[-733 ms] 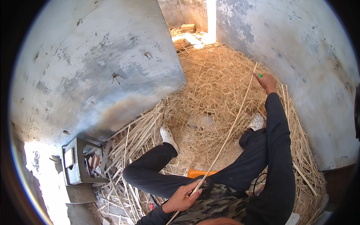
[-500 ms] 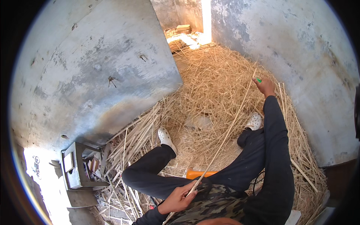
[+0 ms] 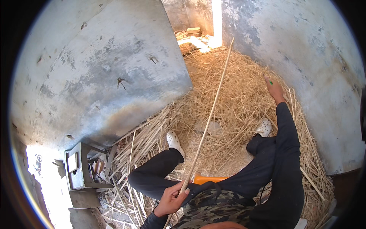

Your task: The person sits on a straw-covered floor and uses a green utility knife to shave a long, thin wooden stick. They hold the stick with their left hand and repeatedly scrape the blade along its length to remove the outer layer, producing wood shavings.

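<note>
One long stick, with one hand on it

From far away, I see the left hand (image 3: 171,200) low down, clamped on a long, thin, tan wooden stick (image 3: 211,112), maybe to keep it steady. The stick leans up over loose, golden, dry straw (image 3: 244,93). The right hand (image 3: 276,91) reaches far out, fingers curled around a small, bright green thing (image 3: 270,82), apart from the stick.

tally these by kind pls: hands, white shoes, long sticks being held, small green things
Left hand and right hand: 2
Left white shoe and right white shoe: 2
Held long stick: 1
Small green thing: 1
Total: 6
</note>
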The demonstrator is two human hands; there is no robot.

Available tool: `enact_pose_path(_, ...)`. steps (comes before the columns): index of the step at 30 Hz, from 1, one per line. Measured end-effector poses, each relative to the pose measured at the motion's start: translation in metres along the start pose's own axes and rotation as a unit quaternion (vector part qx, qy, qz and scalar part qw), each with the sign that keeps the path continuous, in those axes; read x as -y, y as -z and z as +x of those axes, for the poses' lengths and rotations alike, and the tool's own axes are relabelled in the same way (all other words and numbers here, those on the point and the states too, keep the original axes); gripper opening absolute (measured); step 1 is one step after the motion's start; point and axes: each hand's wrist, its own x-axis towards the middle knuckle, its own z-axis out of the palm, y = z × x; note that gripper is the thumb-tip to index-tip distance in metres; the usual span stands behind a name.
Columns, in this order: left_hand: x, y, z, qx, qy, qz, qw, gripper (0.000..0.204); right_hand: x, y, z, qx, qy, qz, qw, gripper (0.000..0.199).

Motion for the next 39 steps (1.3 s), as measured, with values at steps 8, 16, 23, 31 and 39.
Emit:
enact_pose_path(8,0.016,0.001,0.011,0.052,-0.009,0.086,0.995,0.04,0.108,0.04,-0.045,-0.096,0.161,0.149,0.971,0.072)
enact_pose_path(16,0.077,0.02,0.122,0.046,-0.176,0.147,0.972,0.045,0.126,0.051,-0.015,-0.056,0.135,0.091,0.985,0.071)
enact_pose_path(23,0.097,0.034,0.097,0.051,-0.132,0.218,0.966,0.045,0.116,0.061,-0.039,-0.107,0.171,0.055,0.978,0.058)
enact_pose_path(31,0.143,0.051,-0.016,-0.022,-0.096,0.259,0.961,0.041,0.058,0.079,-0.018,-0.159,0.245,0.024,0.956,0.058)
enact_pose_path(39,0.133,0.039,-0.052,-0.033,-0.008,0.249,0.968,0.036,0.051,0.046,-0.014,-0.155,0.235,-0.075,0.957,0.065)
